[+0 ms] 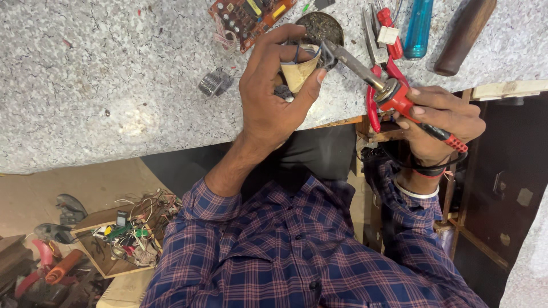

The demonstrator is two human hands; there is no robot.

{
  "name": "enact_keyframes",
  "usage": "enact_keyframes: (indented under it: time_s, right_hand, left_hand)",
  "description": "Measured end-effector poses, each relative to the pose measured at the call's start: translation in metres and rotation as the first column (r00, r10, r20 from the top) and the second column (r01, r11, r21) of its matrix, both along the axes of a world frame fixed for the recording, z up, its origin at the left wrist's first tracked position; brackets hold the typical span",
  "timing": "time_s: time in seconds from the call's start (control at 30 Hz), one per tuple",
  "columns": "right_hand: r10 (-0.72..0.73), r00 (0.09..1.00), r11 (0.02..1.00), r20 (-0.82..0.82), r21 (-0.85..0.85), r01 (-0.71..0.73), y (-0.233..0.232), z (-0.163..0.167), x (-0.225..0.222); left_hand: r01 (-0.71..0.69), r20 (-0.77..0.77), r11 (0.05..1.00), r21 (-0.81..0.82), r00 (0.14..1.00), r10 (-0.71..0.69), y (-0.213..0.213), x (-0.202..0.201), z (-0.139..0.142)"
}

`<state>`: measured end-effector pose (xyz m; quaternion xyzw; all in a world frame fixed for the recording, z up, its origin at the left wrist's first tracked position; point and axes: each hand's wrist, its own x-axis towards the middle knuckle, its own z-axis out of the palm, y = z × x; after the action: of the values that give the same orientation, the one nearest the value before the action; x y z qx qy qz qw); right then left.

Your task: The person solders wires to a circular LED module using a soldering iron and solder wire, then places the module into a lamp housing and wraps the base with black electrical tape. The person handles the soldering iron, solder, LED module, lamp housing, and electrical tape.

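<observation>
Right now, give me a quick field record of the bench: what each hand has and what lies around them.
left hand: pinches a small tan paper-wrapped coil
right hand: grips a red-handled soldering iron, tip at the coil
behind coil: round dark tin
bench: speckled stone top
nearby: orange circuit board, solder wire spool, blue screwdriver handle, brown wooden handle

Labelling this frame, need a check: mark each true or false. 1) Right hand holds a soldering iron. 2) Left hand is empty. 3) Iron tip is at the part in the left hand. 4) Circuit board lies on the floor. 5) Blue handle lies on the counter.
1) True: right hand grips the soldering iron.
2) False: left hand holds a small tan part.
3) True.
4) False: circuit board lies on the counter.
5) True: blue handle.
</observation>
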<state>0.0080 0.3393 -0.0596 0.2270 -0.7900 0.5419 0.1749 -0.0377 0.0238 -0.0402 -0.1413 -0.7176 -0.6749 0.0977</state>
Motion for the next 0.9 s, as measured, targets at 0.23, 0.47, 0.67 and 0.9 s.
enact_keyframes:
  time_s: [0.23, 0.47, 0.67, 0.9]
  right_hand:
    - [0.005, 1.0, 0.999, -0.004, -0.037, -0.005, -0.006, 0.0, -0.001]
    - [-0.03, 0.999, 0.999, 0.029, -0.045, 0.031, -0.003, -0.005, 0.006]
    - [0.028, 0.999, 0.992, -0.017, -0.12, -0.03, 0.004, -0.008, -0.008]
    - [-0.468, 0.884, 0.814, 0.006, -0.386, 0.434, 0.016, -0.01, -0.009]
  left_hand:
    - [0.008, -0.007, 1.0, 0.027, 1.0, -0.008, 0.001, -0.001, -0.002]
    - [0.005, 0.008, 1.0, 0.026, 1.0, -0.006, 0.002, 0.0, -0.001]
    - [0.007, 0.043, 1.0, 0.022, 0.999, -0.008, 0.0, 0.001, 0.002]
    - [-0.007, 0.035, 1.0, 0.026, 0.999, 0.006, 0.0, 0.002, 0.004]
